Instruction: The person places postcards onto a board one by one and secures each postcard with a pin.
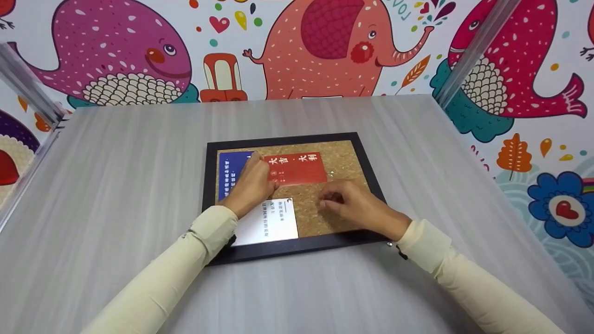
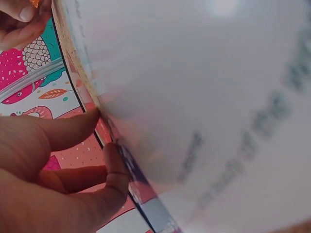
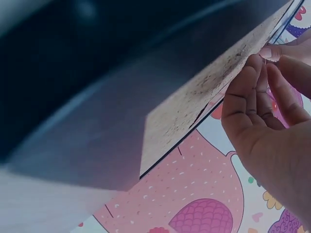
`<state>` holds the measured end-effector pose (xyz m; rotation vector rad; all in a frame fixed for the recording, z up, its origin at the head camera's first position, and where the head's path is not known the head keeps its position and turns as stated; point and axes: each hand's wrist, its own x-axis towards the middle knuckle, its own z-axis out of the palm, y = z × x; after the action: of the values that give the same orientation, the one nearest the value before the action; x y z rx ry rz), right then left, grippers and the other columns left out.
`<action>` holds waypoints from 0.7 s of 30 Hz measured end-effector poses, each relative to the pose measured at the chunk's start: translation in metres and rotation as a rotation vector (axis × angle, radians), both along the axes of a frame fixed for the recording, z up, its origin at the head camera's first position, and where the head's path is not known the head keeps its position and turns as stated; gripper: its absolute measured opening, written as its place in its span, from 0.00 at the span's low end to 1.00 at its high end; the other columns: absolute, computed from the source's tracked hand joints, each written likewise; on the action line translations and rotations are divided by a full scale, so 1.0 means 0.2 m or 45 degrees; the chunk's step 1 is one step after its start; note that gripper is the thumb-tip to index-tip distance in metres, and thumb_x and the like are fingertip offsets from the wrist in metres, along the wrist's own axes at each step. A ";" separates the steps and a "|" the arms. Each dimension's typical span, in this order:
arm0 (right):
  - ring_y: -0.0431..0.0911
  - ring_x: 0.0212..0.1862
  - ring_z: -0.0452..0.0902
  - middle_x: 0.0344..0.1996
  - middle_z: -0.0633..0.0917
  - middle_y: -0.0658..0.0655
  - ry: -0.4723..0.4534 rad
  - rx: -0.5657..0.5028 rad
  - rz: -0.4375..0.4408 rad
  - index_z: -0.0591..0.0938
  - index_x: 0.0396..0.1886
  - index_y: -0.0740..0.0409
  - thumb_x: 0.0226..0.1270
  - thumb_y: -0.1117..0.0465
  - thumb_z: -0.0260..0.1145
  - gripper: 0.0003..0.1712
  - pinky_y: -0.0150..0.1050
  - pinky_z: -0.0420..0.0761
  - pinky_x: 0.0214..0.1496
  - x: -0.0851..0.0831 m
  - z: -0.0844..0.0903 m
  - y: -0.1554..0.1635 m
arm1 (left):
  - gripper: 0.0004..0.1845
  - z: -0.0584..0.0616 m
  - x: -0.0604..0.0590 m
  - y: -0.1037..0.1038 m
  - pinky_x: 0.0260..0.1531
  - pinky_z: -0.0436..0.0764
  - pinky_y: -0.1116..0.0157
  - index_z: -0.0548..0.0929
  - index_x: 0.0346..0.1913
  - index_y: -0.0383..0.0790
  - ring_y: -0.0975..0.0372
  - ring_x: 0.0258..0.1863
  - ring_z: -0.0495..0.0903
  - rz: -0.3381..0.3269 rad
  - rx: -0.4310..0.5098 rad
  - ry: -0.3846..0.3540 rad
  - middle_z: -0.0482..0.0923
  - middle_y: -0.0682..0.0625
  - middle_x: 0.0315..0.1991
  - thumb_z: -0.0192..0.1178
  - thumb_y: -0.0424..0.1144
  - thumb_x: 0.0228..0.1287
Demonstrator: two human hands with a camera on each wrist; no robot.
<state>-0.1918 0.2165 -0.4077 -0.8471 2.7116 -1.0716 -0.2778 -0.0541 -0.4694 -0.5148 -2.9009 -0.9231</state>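
A black-framed cork board (image 1: 341,204) lies flat, bearing a blue card (image 1: 230,164), a red card (image 1: 299,169) and a white card (image 1: 278,220), all printed with characters. My left hand (image 1: 253,181) rests on the board where the blue and red cards meet. Its thumb and fingertips (image 2: 115,160) touch the surface slightly apart. To the right, my right hand (image 1: 350,204) hovers over bare cork with curled fingers, thumb close to the index finger. Whether something small sits between them is hidden. Small clear pins (image 1: 330,173) appear by the red card's right edge.
The board lies on a pale grey wood-grain table (image 1: 139,162). Behind it stands a wall (image 1: 250,46) printed with cartoon animals. Metal posts (image 1: 478,51) rise at the table's back corners.
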 end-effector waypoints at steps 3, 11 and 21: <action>0.41 0.39 0.83 0.36 0.91 0.53 0.012 -0.025 -0.021 0.92 0.43 0.63 0.75 0.69 0.74 0.03 0.35 0.85 0.42 0.01 0.00 0.03 | 0.07 0.02 0.01 0.00 0.51 0.80 0.55 0.86 0.26 0.31 0.51 0.46 0.76 0.003 0.046 -0.042 0.74 0.41 0.49 0.75 0.26 0.56; 0.44 0.39 0.86 0.38 0.92 0.55 0.062 -0.065 -0.101 0.92 0.47 0.65 0.73 0.71 0.76 0.06 0.35 0.86 0.41 0.03 0.02 0.12 | 0.11 0.09 0.06 0.01 0.60 0.81 0.49 0.84 0.22 0.34 0.41 0.55 0.79 -0.007 0.067 -0.089 0.75 0.34 0.54 0.73 0.26 0.60; 0.47 0.42 0.86 0.40 0.92 0.57 0.053 -0.121 -0.222 0.90 0.52 0.66 0.72 0.72 0.76 0.11 0.35 0.86 0.43 0.08 0.06 0.24 | 0.12 0.02 0.02 0.00 0.59 0.82 0.50 0.84 0.22 0.36 0.45 0.53 0.78 0.011 0.051 -0.055 0.75 0.38 0.53 0.76 0.28 0.57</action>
<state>-0.1765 0.2648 -0.3958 -0.6616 2.8330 -1.2382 -0.2740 -0.0539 -0.4650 -0.4846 -2.9140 -1.0012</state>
